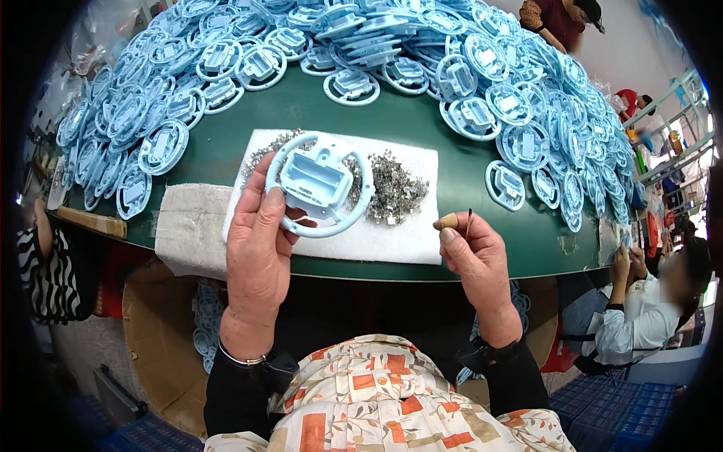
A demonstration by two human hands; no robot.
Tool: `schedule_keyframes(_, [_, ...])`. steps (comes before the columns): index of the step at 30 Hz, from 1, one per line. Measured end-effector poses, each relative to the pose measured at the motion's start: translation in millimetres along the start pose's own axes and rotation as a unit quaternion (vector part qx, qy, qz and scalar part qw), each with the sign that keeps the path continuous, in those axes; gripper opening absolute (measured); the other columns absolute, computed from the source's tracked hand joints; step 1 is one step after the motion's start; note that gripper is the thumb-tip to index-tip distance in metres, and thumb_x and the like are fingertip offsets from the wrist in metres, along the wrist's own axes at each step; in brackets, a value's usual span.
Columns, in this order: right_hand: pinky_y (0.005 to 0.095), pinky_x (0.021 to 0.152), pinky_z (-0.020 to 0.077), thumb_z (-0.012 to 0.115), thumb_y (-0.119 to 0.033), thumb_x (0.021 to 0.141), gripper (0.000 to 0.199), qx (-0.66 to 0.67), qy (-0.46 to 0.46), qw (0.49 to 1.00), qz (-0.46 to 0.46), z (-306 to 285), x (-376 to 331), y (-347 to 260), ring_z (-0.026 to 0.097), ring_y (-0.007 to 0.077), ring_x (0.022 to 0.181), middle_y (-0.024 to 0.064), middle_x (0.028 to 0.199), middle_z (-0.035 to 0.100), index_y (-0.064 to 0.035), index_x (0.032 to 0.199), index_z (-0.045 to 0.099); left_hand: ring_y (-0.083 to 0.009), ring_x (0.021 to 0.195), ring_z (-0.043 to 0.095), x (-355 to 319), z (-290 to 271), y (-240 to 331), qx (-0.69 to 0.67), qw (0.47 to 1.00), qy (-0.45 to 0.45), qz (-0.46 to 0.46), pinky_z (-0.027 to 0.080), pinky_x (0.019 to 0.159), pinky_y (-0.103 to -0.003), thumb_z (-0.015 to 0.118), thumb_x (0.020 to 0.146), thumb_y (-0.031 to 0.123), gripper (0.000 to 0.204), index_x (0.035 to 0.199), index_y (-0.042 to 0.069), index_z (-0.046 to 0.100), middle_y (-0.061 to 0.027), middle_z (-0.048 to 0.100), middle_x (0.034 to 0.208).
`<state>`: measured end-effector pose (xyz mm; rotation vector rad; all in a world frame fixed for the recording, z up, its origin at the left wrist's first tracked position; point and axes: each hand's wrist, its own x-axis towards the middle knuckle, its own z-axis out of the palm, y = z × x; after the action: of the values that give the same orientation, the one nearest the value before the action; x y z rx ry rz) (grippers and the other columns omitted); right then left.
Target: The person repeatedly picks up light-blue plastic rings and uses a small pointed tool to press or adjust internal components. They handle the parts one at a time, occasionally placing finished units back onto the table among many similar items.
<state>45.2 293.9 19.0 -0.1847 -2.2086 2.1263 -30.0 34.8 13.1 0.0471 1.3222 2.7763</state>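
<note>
My left hand grips the left rim of a light blue plastic steering-wheel-shaped part, thumb on the face and fingers behind. The part is tilted toward me, and a rectangular compartment sits in its middle. To the right, my right hand is closed in a pinch, with a tan finger cot on one fingertip. A thin dark thing sticks up between its fingers, too small to name. Small metal pieces lie heaped on a white foam board beneath the held part.
A large pile of similar blue parts curves round the far side of the green table. A pale cloth-like pad lies left of the board. Co-workers sit at the right and stand at the far right.
</note>
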Motion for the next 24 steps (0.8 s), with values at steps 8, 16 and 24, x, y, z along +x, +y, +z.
schedule_keyframes(8, [0.0172,0.062,0.0398,0.062,-0.012,0.101,0.017,-0.021,-0.009,1.0,-0.014,-12,-18,7,0.046,0.0009,0.07,-0.0062,0.082,0.057,0.0012,0.111,0.067,-0.015,0.105,0.067,-23,-7,-4,0.037,0.998,0.032,-0.026,0.06,0.088,-0.03,0.055,0.098,0.01,0.057,0.15,0.003,0.033,-0.0124,0.058,0.131])
schedule_keyframes(16, [0.0167,0.06,0.0384,0.063,-0.01,0.101,0.015,-0.018,0.004,1.0,-0.003,-24,-30,11,0.045,0.0001,0.07,-0.0064,0.083,0.057,0.0011,0.109,0.067,-0.0194,0.107,0.069,-35,-34,-3,0.11,0.992,-0.032,-0.051,0.062,0.086,-0.031,0.066,0.084,0.008,0.071,0.149,-0.003,0.039,-0.0152,0.061,0.132])
schedule_keyframes(24, [0.0173,0.062,0.0397,0.062,-0.008,0.1,0.014,-0.057,0.015,0.998,-0.029,-24,-29,19,0.048,0.0007,0.073,-0.0043,0.086,0.06,0.0016,0.11,0.067,-0.0228,0.099,0.072,-38,-49,0,0.141,0.988,-0.021,-0.057,0.064,0.081,-0.036,0.064,0.085,0.016,0.062,0.141,-0.001,0.043,-0.0158,0.065,0.121])
